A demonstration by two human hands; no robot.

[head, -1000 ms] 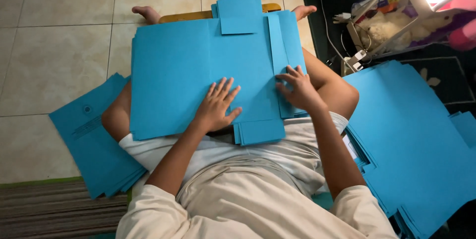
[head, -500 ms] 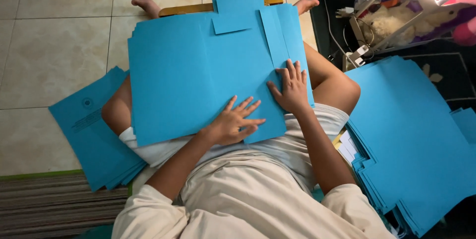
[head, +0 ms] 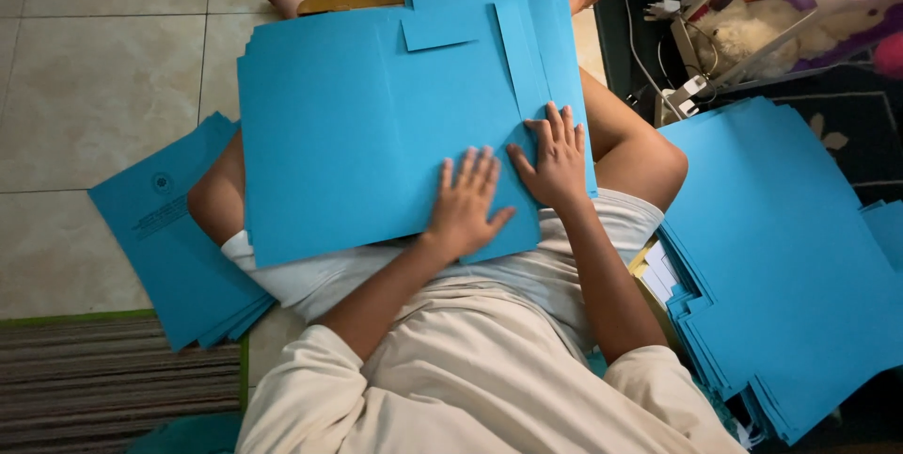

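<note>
A large blue card folder lies flat across my lap, over a wooden board whose far edge shows. Its flaps are folded inward: a small one at the top and a narrow strip along the right side. My left hand presses palm-down on the folder's near edge, fingers spread. My right hand lies flat just beside it, fingers on the lower part of the right strip. Neither hand grips anything.
A stack of finished blue folders lies on the tiled floor to my left. A bigger pile of blue sheets sits to my right, with a cluttered rack and cables beyond. A striped mat is at the near left.
The small flap at the folder's near edge has been folded in and is no longer seen. Both hands slid closer together, now pressing side by side on the near right part.
</note>
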